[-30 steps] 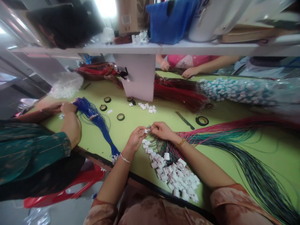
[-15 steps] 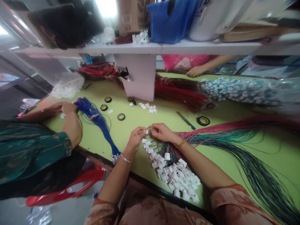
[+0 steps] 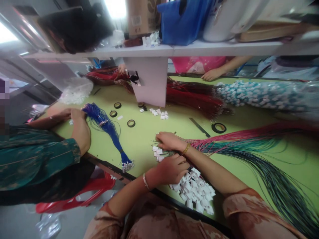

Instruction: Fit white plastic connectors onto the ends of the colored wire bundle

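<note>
My right hand point(image 3: 171, 141) is closed around a few thin wires, whose bare metal ends stick out to the left of its fingers. Below it, my left hand point(image 3: 173, 168) has its fingers curled down over the upper part of a pile of white plastic connectors point(image 3: 196, 191); its fingertips are hidden, so what they grip cannot be made out. A smaller group of white connectors point(image 3: 158, 151) lies under the right hand, joined to wires. Long pink wires point(image 3: 234, 132), green wires point(image 3: 239, 146) and black wires point(image 3: 271, 179) trail off to the right.
A knife point(image 3: 199, 127) and a tape roll point(image 3: 218, 127) lie beyond my hands, with loose connectors point(image 3: 159, 113) further left. A co-worker's hands point(image 3: 77, 114) are at a blue wire bundle point(image 3: 109, 132). Red wires point(image 3: 194, 99) lie below the shelf point(image 3: 179, 50).
My left hand has left the wire ends beside my right hand and moved down and right onto the connector pile. My right hand stays at the wires.
</note>
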`<control>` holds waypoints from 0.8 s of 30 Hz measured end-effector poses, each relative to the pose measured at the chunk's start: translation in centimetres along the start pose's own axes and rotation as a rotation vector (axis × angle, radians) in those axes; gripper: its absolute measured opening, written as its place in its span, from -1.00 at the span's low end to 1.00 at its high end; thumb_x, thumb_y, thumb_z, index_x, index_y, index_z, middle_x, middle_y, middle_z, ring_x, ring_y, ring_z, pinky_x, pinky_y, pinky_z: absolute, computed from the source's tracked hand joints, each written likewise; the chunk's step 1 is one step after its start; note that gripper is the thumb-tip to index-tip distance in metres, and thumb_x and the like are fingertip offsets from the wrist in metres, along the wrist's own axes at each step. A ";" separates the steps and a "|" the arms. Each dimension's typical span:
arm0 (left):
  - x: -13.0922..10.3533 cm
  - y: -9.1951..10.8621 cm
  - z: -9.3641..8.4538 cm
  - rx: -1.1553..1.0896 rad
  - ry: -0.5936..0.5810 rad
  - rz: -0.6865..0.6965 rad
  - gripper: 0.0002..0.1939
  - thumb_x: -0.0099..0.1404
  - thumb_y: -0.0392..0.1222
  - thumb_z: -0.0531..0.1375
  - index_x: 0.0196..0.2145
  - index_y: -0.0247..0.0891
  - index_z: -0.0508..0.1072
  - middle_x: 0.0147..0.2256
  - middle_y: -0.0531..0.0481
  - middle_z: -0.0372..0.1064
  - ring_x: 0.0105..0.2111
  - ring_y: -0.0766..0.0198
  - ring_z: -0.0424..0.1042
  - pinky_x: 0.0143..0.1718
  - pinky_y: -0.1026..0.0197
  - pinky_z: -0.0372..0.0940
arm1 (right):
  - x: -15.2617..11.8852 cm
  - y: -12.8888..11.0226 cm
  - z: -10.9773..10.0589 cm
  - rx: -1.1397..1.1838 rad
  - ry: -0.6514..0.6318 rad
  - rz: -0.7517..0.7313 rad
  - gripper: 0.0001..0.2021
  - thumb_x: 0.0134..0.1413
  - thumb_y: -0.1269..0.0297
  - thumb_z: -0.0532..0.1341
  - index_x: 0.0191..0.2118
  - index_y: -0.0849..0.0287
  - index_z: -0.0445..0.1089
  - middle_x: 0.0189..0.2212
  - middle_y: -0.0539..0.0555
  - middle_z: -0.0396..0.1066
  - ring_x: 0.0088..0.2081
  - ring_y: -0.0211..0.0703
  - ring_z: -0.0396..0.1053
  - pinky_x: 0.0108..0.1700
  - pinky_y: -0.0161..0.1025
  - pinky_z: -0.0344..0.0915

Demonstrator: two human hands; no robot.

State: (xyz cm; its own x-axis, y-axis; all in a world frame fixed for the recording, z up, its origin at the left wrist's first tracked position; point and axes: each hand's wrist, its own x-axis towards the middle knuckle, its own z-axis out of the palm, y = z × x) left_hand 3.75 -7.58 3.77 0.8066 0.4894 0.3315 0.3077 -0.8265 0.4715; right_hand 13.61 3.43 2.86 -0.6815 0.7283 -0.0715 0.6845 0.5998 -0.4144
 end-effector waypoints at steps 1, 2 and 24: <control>0.0 0.2 -0.1 0.038 0.009 0.000 -0.76 0.41 -0.17 0.05 -0.23 -0.30 0.48 -0.24 -0.22 0.48 -0.25 0.09 0.39 -0.16 0.06 0.28 | 0.2 -0.5 0.3 -0.039 -0.001 0.008 -0.94 0.14 0.37 0.22 -0.30 0.22 0.44 -0.26 0.21 0.50 -0.30 -0.08 0.38 -0.32 -0.25 0.09; -0.1 0.2 -0.6 0.063 0.040 -0.017 -0.75 0.43 -0.15 0.05 -0.18 -0.31 0.48 -0.20 -0.23 0.49 -0.22 0.09 0.40 -0.14 0.06 0.30 | 0.2 -0.9 0.7 -0.058 -0.009 0.014 -0.90 0.18 0.39 0.17 -0.32 0.23 0.44 -0.29 0.22 0.51 -0.30 -0.07 0.39 -0.32 -0.24 0.10; 2.3 -24.3 -11.3 0.220 0.293 -1.142 -0.74 0.19 -0.40 0.21 -0.13 -0.33 0.45 -0.13 -0.37 0.43 -0.10 -0.09 0.43 -0.03 -0.01 0.24 | 0.5 1.9 2.5 0.959 0.496 0.135 -0.84 -0.01 0.17 0.17 -0.41 0.16 0.30 -0.53 -0.08 0.27 -0.49 -0.31 0.15 -0.41 -0.34 0.11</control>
State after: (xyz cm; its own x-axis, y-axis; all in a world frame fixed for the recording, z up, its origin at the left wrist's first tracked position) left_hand -7.59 16.78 2.26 -0.1252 0.9921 -0.0003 0.8733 0.1104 0.4744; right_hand 13.94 4.09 -0.27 -0.2884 0.9506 0.1153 0.1120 0.1531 -0.9818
